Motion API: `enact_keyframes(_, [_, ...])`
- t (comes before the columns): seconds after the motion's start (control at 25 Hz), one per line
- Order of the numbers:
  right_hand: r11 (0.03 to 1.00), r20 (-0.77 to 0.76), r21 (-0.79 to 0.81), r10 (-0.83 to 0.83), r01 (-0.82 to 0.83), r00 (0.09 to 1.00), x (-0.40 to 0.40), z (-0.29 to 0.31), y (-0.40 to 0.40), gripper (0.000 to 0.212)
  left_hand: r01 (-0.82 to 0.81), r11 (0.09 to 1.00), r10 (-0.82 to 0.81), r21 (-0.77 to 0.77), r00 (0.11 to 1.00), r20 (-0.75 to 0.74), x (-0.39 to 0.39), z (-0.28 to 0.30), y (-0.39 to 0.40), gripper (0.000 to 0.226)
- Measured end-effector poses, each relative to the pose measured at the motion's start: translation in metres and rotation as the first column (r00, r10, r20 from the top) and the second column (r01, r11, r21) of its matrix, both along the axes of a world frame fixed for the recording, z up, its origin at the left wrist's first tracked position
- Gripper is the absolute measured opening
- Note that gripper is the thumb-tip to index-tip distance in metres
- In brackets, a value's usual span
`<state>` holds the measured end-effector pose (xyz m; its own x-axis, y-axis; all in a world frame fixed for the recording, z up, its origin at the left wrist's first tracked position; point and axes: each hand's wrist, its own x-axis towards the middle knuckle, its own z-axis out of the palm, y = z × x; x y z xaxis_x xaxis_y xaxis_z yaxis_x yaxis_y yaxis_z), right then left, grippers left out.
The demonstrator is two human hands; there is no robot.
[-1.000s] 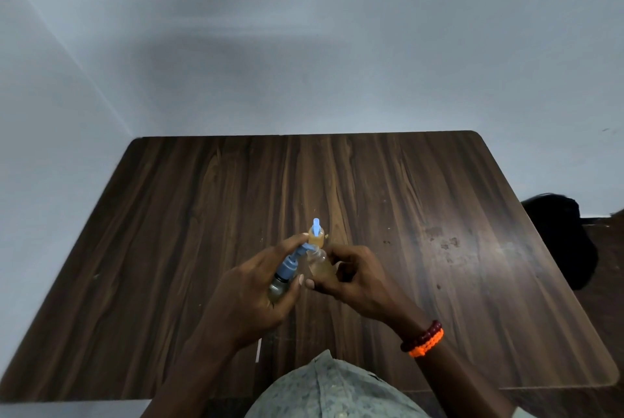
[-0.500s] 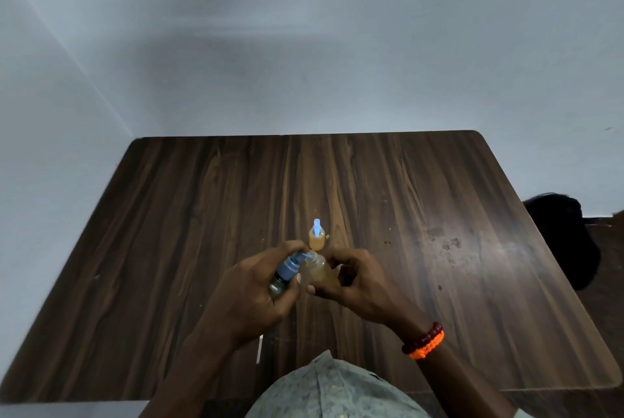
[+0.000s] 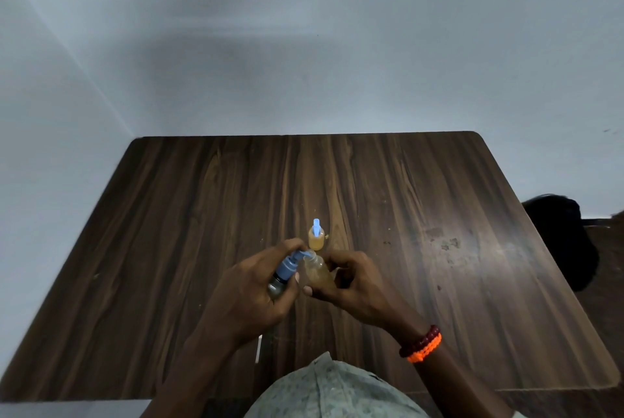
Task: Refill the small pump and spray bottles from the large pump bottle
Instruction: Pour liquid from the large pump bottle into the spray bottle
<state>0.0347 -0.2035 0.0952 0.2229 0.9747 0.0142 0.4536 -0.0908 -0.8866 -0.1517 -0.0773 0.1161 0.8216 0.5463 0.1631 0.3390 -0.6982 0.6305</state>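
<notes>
Holding: two bottles are held close together above the near middle of the table [image 3: 169, 215], one in each hand.
Left hand: the left hand [image 3: 246, 296] is curled round the pump bottle [image 3: 282, 277]. A fingertip is laid on top of the blue pump head.
Pump bottle: a dark body and a blue pump top are seen. It is tilted, and its nozzle is pointed right, at the mouth of the other bottle. The nozzle tip is seen at that mouth; whether they touch cannot be told.
Right hand: the right hand [image 3: 351, 286] is curled round the small open bottle [image 3: 316, 271], with the thumb on the near side and the fingers on the far side.
Small open bottle: no cap is seen on it. It is clear, and pale yellow liquid is seen inside. It is leaned a little to the left, toward the nozzle.
Small standing bottle: a small orange bottle [image 3: 316, 238] with a light blue top is stood upright on the table, just beyond the two hands and apart from them.
Table: dark brown wood is seen, with pale marks on the right part.
Wrist: red and orange bead bands [image 3: 422, 345] are worn on the right wrist.
Far right: a black thing [image 3: 560, 235] is seen past the table's right edge; what it is cannot be told.
</notes>
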Motion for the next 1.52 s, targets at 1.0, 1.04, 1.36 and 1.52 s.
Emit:
enact_keyframes(1.0, [1.000,0.017,-0.005,-0.021,0.021,1.000,0.004,-0.001,0.002,0.034,0.023,0.999,-0.022,-0.029,1.000,0.007,0.002,-0.009,0.001,0.048])
enact_keyframes(1.04, [1.000,0.006,-0.005,-0.022,0.022,1.000,0.003,-0.001,0.002,0.033,0.019,0.999,-0.019,-0.027,1.000,0.006,0.003,-0.009,0.001,0.051])
enact_keyframes(1.36, [1.000,0.024,-0.018,-0.010,0.011,1.000,0.004,-0.002,0.002,0.033,0.037,0.999,-0.036,-0.026,0.999,0.025,0.000,-0.009,0.005,0.047])
enact_keyframes(1.52, [0.999,-0.020,-0.020,-0.025,0.025,0.999,0.004,0.000,0.003,0.031,0.069,0.992,-0.067,-0.106,0.997,0.024,0.002,-0.015,0.009,0.064])
